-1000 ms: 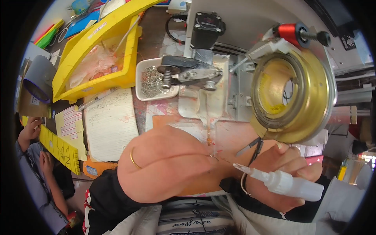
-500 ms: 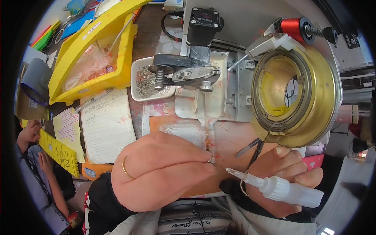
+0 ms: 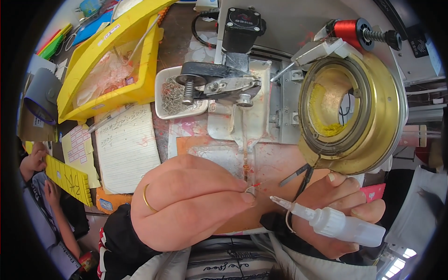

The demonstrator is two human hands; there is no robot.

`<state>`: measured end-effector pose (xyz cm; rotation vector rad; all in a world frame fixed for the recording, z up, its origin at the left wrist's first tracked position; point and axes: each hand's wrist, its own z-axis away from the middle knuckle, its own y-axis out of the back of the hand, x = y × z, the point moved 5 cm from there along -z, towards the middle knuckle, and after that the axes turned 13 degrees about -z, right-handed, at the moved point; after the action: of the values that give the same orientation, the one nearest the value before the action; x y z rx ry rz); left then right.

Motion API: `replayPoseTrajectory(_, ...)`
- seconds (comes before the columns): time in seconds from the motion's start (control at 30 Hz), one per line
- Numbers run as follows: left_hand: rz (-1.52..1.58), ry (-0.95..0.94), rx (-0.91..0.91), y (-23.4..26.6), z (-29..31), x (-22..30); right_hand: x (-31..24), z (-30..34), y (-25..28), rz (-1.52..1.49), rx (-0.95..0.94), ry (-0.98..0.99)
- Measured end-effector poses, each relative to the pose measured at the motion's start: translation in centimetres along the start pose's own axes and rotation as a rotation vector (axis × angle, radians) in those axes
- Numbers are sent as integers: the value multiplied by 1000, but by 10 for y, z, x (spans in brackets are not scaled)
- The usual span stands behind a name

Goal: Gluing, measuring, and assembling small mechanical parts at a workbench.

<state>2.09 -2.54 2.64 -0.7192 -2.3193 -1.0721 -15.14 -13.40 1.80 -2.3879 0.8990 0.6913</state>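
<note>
My left hand [image 3: 189, 203] is closed in a pinch around a small metal hook [image 3: 251, 190] with a short bit of red thread on it. Only part of the hook shows past my fingertips. My right hand [image 3: 326, 210] grips a white squeeze bottle [image 3: 347, 227], which lies across the palm with its narrow nozzle pointing left. The nozzle tip is a little to the right of the hook, apart from it. A dark two-pronged tool [image 3: 303, 183] sticks out beyond my right fingers; whether they hold it is hidden.
A white dish [image 3: 161, 109] of small metal hooks stands beside a clamp arm [image 3: 224, 86]. At right are a brass ring-shaped machine part [image 3: 385, 112] and a red thread spool [image 3: 347, 36]. A yellow bin [image 3: 151, 70] and notebook [image 3: 126, 154] are left. Another person's hand [image 3: 35, 158] is far left.
My left hand has shifted slightly left with the hook, and the gap to the nozzle tip looks a little wider. My right hand and the bottle are almost unmoved.
</note>
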Motion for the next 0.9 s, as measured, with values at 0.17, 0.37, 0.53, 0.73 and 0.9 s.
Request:
replayPoseTrajectory(0.17,6,3,-1,1,1,0,-2,4,5,-2,58,-31)
replayPoseTrajectory(0.37,19,-2,3,0,2,0,-4,10,12,33,118,-36)
replayPoseTrajectory(0.53,6,6,7,-1,2,-3,1,11,12,46,107,-32)
replayPoseTrajectory(0.73,13,4,17,1,0,-2,-2,9,13,-22,125,-9)
replayPoseTrajectory(0.9,16,5,14,0,1,-3,3,3,-3,-8,108,-10)
